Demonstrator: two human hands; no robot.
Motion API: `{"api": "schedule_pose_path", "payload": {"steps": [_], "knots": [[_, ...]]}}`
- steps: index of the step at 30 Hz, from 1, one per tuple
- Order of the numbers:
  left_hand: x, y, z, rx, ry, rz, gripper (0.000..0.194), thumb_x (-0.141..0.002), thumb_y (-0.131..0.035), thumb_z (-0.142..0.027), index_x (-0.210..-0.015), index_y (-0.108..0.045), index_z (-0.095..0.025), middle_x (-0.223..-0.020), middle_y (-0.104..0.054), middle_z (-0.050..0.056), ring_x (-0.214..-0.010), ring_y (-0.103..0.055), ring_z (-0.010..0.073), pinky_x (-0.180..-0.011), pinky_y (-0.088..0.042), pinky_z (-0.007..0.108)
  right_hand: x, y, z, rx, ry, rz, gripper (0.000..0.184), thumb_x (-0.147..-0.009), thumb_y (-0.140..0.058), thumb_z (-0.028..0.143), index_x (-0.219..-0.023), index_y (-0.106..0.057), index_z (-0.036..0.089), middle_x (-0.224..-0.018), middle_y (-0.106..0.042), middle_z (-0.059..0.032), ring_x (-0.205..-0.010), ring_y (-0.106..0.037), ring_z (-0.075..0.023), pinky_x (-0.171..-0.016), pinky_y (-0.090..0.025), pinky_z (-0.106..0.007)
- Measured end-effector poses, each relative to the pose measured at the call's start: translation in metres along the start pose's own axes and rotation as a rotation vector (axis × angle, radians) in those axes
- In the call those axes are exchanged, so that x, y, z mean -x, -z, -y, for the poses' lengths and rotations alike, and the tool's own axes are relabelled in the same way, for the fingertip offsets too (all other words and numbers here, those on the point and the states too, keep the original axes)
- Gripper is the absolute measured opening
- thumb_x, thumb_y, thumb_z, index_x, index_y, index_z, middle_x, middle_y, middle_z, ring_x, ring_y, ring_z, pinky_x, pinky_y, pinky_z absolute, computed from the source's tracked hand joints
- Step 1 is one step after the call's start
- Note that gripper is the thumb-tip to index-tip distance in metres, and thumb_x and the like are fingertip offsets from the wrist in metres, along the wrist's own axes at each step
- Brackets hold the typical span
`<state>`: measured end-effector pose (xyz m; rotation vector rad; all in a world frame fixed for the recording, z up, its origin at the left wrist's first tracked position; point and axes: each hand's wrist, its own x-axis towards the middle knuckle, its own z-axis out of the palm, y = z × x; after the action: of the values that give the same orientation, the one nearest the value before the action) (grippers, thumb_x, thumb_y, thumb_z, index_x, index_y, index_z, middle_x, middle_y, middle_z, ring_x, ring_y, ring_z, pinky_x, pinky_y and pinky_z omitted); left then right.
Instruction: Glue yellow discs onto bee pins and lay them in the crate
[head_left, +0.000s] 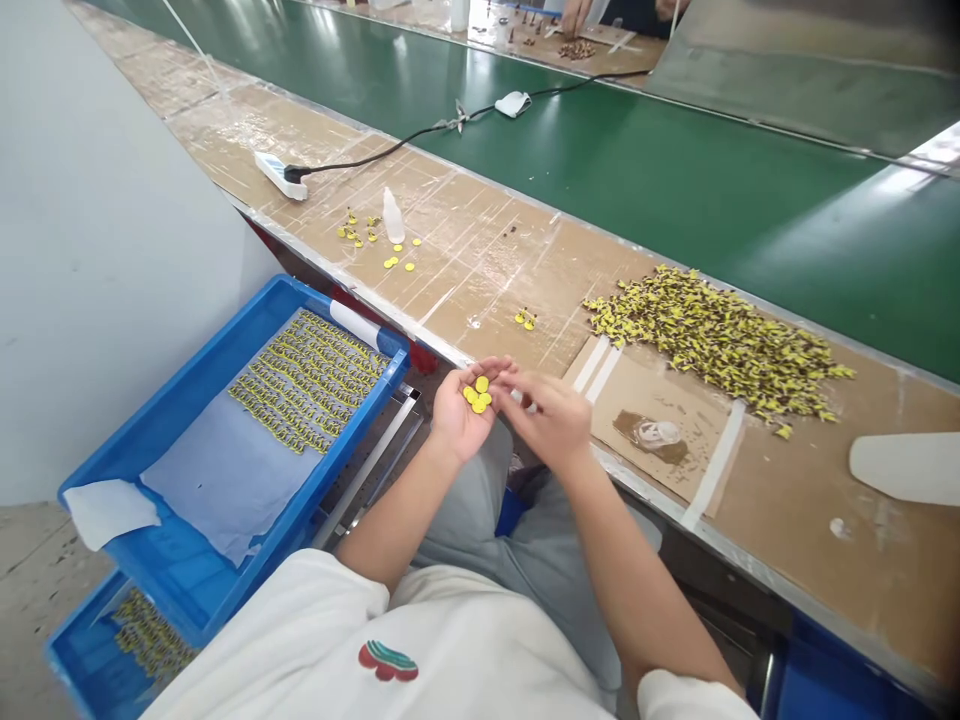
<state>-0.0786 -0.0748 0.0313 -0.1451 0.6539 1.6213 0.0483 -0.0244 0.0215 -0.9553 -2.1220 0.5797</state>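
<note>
My left hand (464, 414) is palm up and cupped, with several small round yellow discs (478, 395) lying in it. Over its fingertips comes my right hand (553, 412), thumb and fingers drawn together; whatever they may pinch is too small to make out. Just beyond my hands, two small yellow-based pieces (526, 318) stand on the cardboard-covered bench (495, 255). To the right of them lies a big pile of small yellow and dark pieces (720, 340).
A blue tray (172, 440) at left holds rows of yellow-edged pieces on paper; another blue tray (67, 650) sits below. On the bench are a white squeeze bottle (392, 217), loose discs, a power strip (280, 176) and a glue-stained cardboard (652, 420). Behind runs a green belt (585, 170).
</note>
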Motion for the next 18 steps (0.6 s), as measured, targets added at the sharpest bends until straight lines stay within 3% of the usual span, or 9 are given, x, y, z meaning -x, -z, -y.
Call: {"api": "schedule_pose_path", "payload": {"steps": [3,5,9,18], "knots": [[0.000,-0.003,0.009,-0.011,0.019,-0.015,0.024,-0.085,-0.050,-0.021,-0.089,-0.073,-0.012,-0.097,-0.077,0.013,-0.110,-0.071,0.0246,-0.101,-0.054,0.038,0.022,0.003,0.014,-0.143,0.054,0.125,0.018,-0.092,-0.067,0.038,-0.103,-0.077,0.030,-0.105,-0.078,-0.0052,-0.095,-0.072,-0.0192,-0.088,-0.056,-0.034],[0.003,-0.006,0.016,-0.006,0.044,-0.056,0.022,-0.085,-0.052,-0.021,-0.084,-0.072,-0.012,-0.088,-0.075,0.011,-0.097,-0.073,0.0211,-0.097,-0.055,0.034,0.029,0.007,0.014,-0.195,0.041,0.158,0.016,-0.093,-0.066,0.035,-0.103,-0.078,0.030,-0.102,-0.078,-0.0050,-0.095,-0.072,-0.0194,-0.088,-0.057,-0.035],[0.012,-0.012,0.028,-0.003,0.106,-0.121,0.019,-0.083,-0.055,-0.018,-0.072,-0.068,-0.011,-0.072,-0.069,0.006,-0.071,-0.069,0.0139,-0.075,-0.056,0.023,0.035,0.021,0.011,-0.262,-0.027,0.203,0.017,-0.091,-0.068,0.030,-0.106,-0.077,0.028,-0.103,-0.077,-0.0053,-0.096,-0.073,-0.0198,-0.085,-0.057,-0.033],[0.023,-0.026,0.052,0.045,0.156,-0.072,0.015,-0.083,-0.056,-0.014,-0.070,-0.063,-0.013,-0.070,-0.065,0.004,-0.062,-0.065,0.0132,-0.059,-0.054,0.023,0.052,0.042,0.014,-0.383,-0.324,0.108,0.015,-0.079,-0.076,0.024,-0.094,-0.077,0.024,-0.085,-0.076,-0.0032,-0.072,-0.069,-0.0185,-0.065,-0.052,-0.029]]}}
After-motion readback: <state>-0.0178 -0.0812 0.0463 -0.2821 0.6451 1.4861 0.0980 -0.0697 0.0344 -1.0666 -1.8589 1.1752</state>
